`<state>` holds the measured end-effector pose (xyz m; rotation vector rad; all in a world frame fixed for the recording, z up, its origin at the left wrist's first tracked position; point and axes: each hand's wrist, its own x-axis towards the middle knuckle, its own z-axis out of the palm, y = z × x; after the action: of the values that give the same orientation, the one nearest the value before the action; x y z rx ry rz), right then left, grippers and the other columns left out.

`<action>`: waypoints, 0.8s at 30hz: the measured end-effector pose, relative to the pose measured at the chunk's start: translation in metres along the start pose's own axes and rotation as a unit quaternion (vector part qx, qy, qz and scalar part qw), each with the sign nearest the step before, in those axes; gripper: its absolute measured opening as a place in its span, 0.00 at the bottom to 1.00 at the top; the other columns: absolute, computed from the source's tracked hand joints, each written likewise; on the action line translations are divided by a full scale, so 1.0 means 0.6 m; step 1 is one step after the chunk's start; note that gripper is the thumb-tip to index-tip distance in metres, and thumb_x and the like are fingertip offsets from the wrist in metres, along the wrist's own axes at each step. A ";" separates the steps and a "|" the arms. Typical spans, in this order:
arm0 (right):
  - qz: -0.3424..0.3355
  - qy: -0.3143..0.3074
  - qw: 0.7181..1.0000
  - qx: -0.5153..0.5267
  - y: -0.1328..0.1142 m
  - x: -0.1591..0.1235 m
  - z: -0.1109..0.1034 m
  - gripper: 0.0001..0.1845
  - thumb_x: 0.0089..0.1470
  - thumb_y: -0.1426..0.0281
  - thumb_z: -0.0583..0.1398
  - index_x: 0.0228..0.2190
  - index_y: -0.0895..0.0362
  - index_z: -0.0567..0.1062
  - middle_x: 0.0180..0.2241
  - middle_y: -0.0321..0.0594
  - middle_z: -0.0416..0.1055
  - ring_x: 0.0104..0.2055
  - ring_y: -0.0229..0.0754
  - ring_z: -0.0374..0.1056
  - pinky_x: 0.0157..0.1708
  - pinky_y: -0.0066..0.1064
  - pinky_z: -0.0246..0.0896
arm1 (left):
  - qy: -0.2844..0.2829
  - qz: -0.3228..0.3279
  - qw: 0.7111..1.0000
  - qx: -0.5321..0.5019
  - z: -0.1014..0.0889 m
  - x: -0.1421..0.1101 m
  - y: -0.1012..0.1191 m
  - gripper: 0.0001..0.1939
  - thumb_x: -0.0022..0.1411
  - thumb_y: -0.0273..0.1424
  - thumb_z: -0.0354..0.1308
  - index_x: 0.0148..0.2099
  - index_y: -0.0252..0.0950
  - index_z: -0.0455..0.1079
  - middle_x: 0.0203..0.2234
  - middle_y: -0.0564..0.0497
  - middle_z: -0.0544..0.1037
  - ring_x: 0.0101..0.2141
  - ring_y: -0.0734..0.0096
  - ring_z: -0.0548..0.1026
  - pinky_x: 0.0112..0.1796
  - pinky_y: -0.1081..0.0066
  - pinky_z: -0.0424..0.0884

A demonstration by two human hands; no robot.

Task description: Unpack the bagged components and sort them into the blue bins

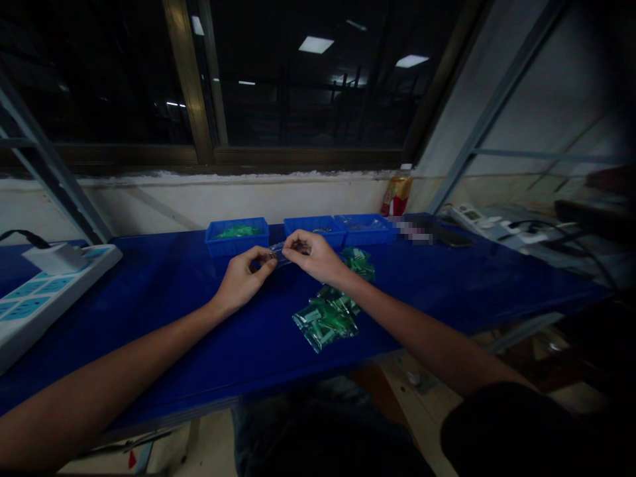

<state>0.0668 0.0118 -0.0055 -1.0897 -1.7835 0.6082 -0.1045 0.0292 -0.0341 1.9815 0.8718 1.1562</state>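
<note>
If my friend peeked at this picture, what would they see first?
Probably the left hand and right hand in the middle, holding some clear plastic between them above the deep blue table. Next, maybe the shiny green packets scattered beside the right forearm. Farther back, three blue trays stand below the dark window.

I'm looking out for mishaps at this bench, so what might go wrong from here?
The clear plastic might slip, since the left hand and right hand seem to hold it by the fingertips. The right forearm could brush the loose green packets, some lying near the front edge of the blue table. The right hand also appears close to the middle blue bin and might bump it.
</note>
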 end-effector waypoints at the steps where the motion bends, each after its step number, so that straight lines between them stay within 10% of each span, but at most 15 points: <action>1: -0.001 0.000 1.000 0.010 -0.001 0.000 -0.001 0.05 0.46 0.69 0.57 0.27 0.57 0.66 0.25 0.34 0.64 0.28 0.34 0.61 0.29 0.28 0.57 | -0.009 -0.001 1.000 -0.011 0.000 0.001 -0.002 0.10 0.56 0.35 0.54 0.34 0.34 0.69 0.28 0.52 0.73 0.29 0.73 0.69 0.31 0.74 0.62; 9: -0.016 -0.016 1.000 -0.010 -0.004 0.004 -0.006 0.05 0.46 0.70 0.58 0.28 0.59 0.69 0.23 0.34 0.66 0.25 0.34 0.62 0.27 0.28 0.58 | -0.017 -0.046 0.993 -0.104 0.005 0.006 -0.006 0.10 0.55 0.36 0.56 0.33 0.32 0.68 0.27 0.51 0.74 0.29 0.73 0.71 0.32 0.74 0.64; 14: -0.048 0.174 0.981 -0.073 0.015 0.027 -0.090 0.06 0.44 0.70 0.58 0.27 0.59 0.71 0.23 0.34 0.67 0.25 0.34 0.62 0.27 0.28 0.57 | -0.054 -0.007 0.998 -0.028 0.004 -0.001 0.001 0.14 0.59 0.36 0.52 0.43 0.34 0.69 0.33 0.48 0.76 0.35 0.68 0.73 0.36 0.71 0.66; 19: 0.018 0.351 0.929 -0.113 0.084 0.040 -0.204 0.05 0.40 0.72 0.58 0.25 0.60 0.71 0.18 0.32 0.63 0.20 0.34 0.59 0.22 0.26 0.53 | -0.175 0.177 0.961 0.116 0.008 -0.035 0.051 0.14 0.60 0.36 0.51 0.45 0.36 0.69 0.38 0.48 0.75 0.41 0.67 0.70 0.43 0.66 0.64; 24: 0.053 0.383 0.909 -0.156 0.138 0.036 -0.232 0.11 0.39 0.70 0.58 0.30 0.59 0.70 0.16 0.30 0.63 0.18 0.34 0.59 0.20 0.26 0.54 | -0.310 0.245 0.898 0.193 0.018 -0.069 0.088 0.26 0.55 0.44 0.55 0.54 0.43 0.61 0.51 0.49 0.67 0.49 0.60 0.64 0.47 0.58 0.60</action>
<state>0.2213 0.0635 0.0027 -1.4000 -1.1447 -0.0766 -0.0993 -0.0357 -0.0139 2.7771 0.2743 0.5195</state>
